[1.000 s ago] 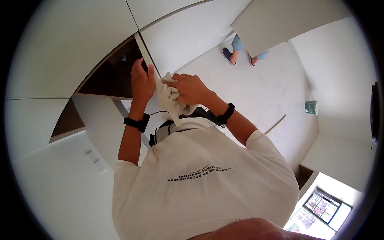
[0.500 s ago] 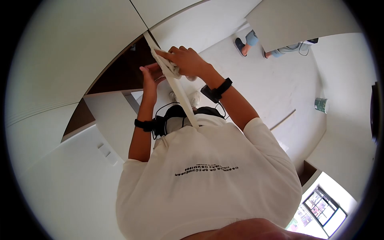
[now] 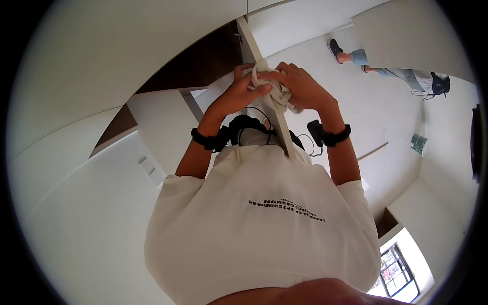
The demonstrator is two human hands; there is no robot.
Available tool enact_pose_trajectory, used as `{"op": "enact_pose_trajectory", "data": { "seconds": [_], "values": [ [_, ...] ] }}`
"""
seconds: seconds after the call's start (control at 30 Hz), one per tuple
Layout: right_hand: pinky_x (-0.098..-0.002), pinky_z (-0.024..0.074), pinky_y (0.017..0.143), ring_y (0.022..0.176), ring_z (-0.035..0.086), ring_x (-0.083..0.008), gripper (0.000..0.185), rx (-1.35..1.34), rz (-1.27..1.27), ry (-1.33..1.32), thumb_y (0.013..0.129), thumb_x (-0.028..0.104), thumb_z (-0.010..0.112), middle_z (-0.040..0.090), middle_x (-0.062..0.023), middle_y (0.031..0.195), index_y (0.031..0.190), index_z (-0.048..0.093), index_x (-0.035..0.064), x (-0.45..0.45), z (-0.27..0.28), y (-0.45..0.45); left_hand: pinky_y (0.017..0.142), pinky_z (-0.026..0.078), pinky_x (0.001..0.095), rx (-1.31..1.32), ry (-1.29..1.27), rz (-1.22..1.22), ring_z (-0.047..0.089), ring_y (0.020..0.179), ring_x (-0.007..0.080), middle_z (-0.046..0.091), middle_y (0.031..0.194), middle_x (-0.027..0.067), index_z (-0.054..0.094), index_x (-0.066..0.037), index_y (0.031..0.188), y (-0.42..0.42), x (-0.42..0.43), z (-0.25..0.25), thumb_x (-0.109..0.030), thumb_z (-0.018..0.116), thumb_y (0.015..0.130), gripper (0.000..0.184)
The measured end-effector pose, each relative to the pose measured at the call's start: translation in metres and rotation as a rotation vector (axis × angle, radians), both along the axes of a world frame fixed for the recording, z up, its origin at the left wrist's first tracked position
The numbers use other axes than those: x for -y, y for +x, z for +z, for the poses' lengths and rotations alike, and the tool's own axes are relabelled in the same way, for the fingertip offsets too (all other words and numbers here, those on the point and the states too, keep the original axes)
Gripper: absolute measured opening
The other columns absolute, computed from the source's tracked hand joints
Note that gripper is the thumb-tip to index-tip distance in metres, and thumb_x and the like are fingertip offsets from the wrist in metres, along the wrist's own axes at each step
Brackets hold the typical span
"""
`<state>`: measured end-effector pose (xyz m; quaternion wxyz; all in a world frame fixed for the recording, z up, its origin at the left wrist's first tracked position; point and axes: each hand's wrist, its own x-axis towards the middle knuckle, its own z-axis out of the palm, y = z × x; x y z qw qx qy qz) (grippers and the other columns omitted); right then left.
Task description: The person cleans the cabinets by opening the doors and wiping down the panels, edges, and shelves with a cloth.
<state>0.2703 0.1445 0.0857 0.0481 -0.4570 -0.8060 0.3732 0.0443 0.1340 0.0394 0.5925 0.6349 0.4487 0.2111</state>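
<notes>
Cloth (image 3: 277,95) | judged light, soft | best gripped by bunched folds | pinched left by left hand (image 3: 233,97), right by right hand (image 3: 304,89)

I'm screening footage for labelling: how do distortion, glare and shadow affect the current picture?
Head view: fisheye distortion bows the white cabinet panel; corners are black. Head view: the black-framed glass window glares near white. Head view: the dark brown cabinet interior sinks into shadow, while the crumpled off-white cloth shows shaded folds.
</notes>
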Motion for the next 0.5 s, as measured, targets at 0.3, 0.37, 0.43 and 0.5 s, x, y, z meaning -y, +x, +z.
{"op": "enact_pose_trajectory", "data": {
  "seconds": [0.3, 0.37, 0.43, 0.5],
  "values": [
    [-0.0373, 0.0465, 0.093, 0.102, 0.058, -0.0281, 0.104, -0.103, -0.105, 0.039, 0.056, -0.014, 0.066, 0.063, -0.0022, 0.105, 0.142, 0.053, 0.0429, -0.007, -0.002, -0.005, 0.082, 0.048, 0.0308, 0.198, -0.35, 0.297, 0.057, 0.094, 0.0161, 0.057, 0.116, 0.0074, 0.056, -0.003, 0.119, -0.006, -0.012, -0.009, -0.027, 0.056, 0.101, 0.03],
    [-0.0372, 0.0484, 0.088, 0.101, 0.057, -0.0293, 0.101, -0.132, -0.114, 0.115, 0.056, -0.014, 0.061, 0.063, -0.0059, 0.106, 0.142, 0.055, 0.0371, -0.029, -0.016, -0.011, 0.075, 0.046, 0.0287, 0.193, -0.346, 0.33, 0.057, 0.083, 0.014, 0.061, 0.1, 0.0036, 0.059, -0.006, 0.111, -0.001, -0.028, -0.022, -0.034, 0.052, 0.102, 0.031],
    [-0.0381, 0.0495, 0.088, 0.101, 0.058, -0.0294, 0.1, -0.16, -0.138, 0.183, 0.058, -0.015, 0.06, 0.063, -0.0059, 0.106, 0.143, 0.054, 0.0375, -0.051, -0.027, -0.018, 0.071, 0.045, 0.0275, 0.215, -0.336, 0.342, 0.057, 0.075, 0.0128, 0.062, 0.088, 0.0015, 0.06, -0.007, 0.102, 0.002, -0.048, -0.041, -0.04, 0.047, 0.103, 0.036],
    [-0.0392, 0.0503, 0.088, 0.101, 0.058, -0.0296, 0.1, -0.188, -0.151, 0.222, 0.06, -0.015, 0.059, 0.062, -0.0063, 0.107, 0.144, 0.053, 0.0377, -0.063, -0.032, -0.022, 0.069, 0.044, 0.027, 0.258, -0.326, 0.331, 0.055, 0.07, 0.0124, 0.061, 0.081, 0.0012, 0.061, -0.008, 0.093, 0.001, -0.066, -0.052, -0.047, 0.042, 0.103, 0.044]
  ]
}}
